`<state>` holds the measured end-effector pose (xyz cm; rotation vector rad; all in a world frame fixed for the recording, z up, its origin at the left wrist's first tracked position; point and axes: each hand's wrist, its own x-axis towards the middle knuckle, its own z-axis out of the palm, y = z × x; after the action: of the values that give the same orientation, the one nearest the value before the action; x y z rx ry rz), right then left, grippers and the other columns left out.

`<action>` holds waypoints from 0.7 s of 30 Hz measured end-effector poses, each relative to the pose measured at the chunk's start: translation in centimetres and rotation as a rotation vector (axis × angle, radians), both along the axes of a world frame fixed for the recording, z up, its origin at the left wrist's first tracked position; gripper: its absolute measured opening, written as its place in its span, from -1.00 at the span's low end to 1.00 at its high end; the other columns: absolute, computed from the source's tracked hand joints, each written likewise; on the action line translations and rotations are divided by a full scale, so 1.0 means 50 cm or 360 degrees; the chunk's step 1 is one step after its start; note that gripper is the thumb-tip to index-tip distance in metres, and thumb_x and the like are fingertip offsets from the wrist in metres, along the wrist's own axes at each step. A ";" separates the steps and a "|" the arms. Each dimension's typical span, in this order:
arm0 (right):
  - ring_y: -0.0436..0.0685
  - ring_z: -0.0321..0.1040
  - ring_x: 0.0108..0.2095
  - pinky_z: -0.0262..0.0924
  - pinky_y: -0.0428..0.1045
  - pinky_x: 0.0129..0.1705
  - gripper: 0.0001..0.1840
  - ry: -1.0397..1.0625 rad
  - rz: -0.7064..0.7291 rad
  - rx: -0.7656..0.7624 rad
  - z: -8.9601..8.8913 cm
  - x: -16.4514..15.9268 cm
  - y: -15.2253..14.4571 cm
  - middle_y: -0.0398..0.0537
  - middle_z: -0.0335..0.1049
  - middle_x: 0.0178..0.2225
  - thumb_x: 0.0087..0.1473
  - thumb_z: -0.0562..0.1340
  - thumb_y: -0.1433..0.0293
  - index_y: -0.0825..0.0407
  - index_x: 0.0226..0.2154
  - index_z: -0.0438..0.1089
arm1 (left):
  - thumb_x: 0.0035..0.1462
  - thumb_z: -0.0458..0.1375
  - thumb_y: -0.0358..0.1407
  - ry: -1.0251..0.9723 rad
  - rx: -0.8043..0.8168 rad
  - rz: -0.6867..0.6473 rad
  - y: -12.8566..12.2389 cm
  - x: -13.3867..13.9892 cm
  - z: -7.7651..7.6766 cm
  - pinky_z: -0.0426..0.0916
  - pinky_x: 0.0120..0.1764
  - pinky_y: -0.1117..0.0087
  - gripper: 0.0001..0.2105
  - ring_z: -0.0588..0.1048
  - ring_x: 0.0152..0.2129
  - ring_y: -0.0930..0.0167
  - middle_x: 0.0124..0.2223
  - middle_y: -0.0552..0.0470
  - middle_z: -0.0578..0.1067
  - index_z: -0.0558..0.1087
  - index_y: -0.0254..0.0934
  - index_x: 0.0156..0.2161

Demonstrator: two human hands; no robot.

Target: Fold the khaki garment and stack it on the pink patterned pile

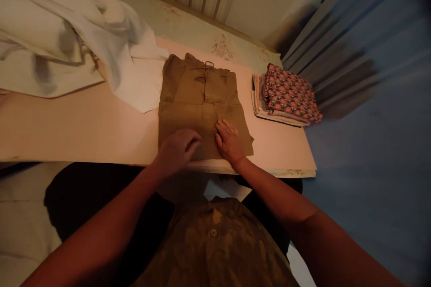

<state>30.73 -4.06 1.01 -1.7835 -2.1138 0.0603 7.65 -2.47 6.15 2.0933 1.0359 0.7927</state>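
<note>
Off-white cloth (67,31) lies in loose, heavy folds to the left of and beyond both hands, and I see its right edge meeting the brown garment. Nearer me, still left of the left hand, a bare stretch of pale pink tabletop (74,130) runs to the table's front edge.

Next comes the left hand (178,152), over the garment's near left corner. Its fingers curl inward, but motion blurs them, so I cannot tell whether they pinch the fabric or only hover above it. Brown and laid out flat, the garment (191,116) sits under and just beyond the two hands; past their fingertips, at its far end, I make out a small tied cord (206,66) and a seam leading down from it.

Between the forearms, nearer than the hands, is the wearer's patterned shirt (213,251). The right hand (232,141) rests palm down on the garment's near right part, fingers extended.

Beyond and to the right of that hand, well apart from it, stands a stack of folded fabrics (269,115), topped by a red patterned cloth (291,94). Farthest right I have a blue, ridged surface (363,152).
</note>
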 end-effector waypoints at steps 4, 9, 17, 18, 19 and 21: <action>0.18 0.00 0.30 -0.10 0.22 0.32 -0.59 0.0013 0.0008 0.0004 0.007 0.001 -0.001 0.04 0.24 0.22 0.28 0.03 0.35 0.04 0.13 0.28 | 0.16 0.11 -0.27 -0.0219 -0.0667 -0.0475 -0.111 0.012 0.042 0.28 -0.33 0.46 -0.88 0.43 -0.44 0.46 -0.41 0.11 0.49 0.44 -0.24 -0.36; 0.20 0.04 0.28 -0.09 0.22 0.31 -0.61 0.0027 0.0008 0.0022 0.009 0.002 -0.001 0.08 0.27 0.19 0.26 0.06 0.37 0.06 0.11 0.29 | 0.16 0.16 -0.26 -0.0279 -0.0977 -0.1080 -0.196 0.000 0.082 0.31 -0.28 0.47 -0.88 0.46 -0.37 0.46 -0.29 0.04 0.53 0.49 -0.26 -0.28; 0.20 0.05 0.28 -0.06 0.24 0.29 -0.65 0.0068 0.0025 0.0068 0.003 0.008 -0.002 0.07 0.29 0.17 0.24 0.07 0.40 0.02 0.06 0.31 | 0.01 0.21 -0.50 -0.0002 -0.0870 -0.1310 -0.246 0.013 0.110 0.28 -0.20 0.49 -0.81 0.44 -0.28 0.46 -0.26 0.11 0.51 0.48 -0.20 -0.26; 0.20 0.05 0.28 -0.06 0.24 0.29 -0.65 0.0073 0.0024 0.0073 0.003 0.008 -0.003 0.07 0.29 0.17 0.24 0.07 0.40 0.02 0.06 0.32 | -0.01 0.20 -0.52 0.0044 -0.0853 -0.1298 -0.251 0.017 0.113 0.27 -0.22 0.49 -0.80 0.43 -0.30 0.47 -0.28 0.12 0.50 0.47 -0.20 -0.27; 0.19 0.05 0.28 -0.06 0.24 0.29 -0.66 0.0078 0.0023 0.0079 0.003 0.009 -0.004 0.06 0.29 0.17 0.24 0.07 0.40 0.01 0.05 0.32 | -0.02 0.19 -0.53 0.0095 -0.0830 -0.1282 -0.255 0.020 0.116 0.26 -0.23 0.50 -0.80 0.42 -0.32 0.47 -0.29 0.12 0.49 0.46 -0.21 -0.28; 0.19 0.06 0.27 -0.05 0.23 0.29 -0.66 0.0086 0.0019 0.0094 0.002 0.009 -0.004 0.06 0.30 0.17 0.23 0.07 0.40 0.01 0.05 0.32 | -0.05 0.15 -0.55 0.0182 -0.0780 -0.1237 -0.264 0.023 0.122 0.24 -0.24 0.50 -0.79 0.40 -0.34 0.49 -0.31 0.13 0.46 0.43 -0.22 -0.31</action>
<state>31.18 -4.26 1.09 -1.7163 -2.0674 0.0480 8.81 -15.66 12.24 1.8803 0.3377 0.0216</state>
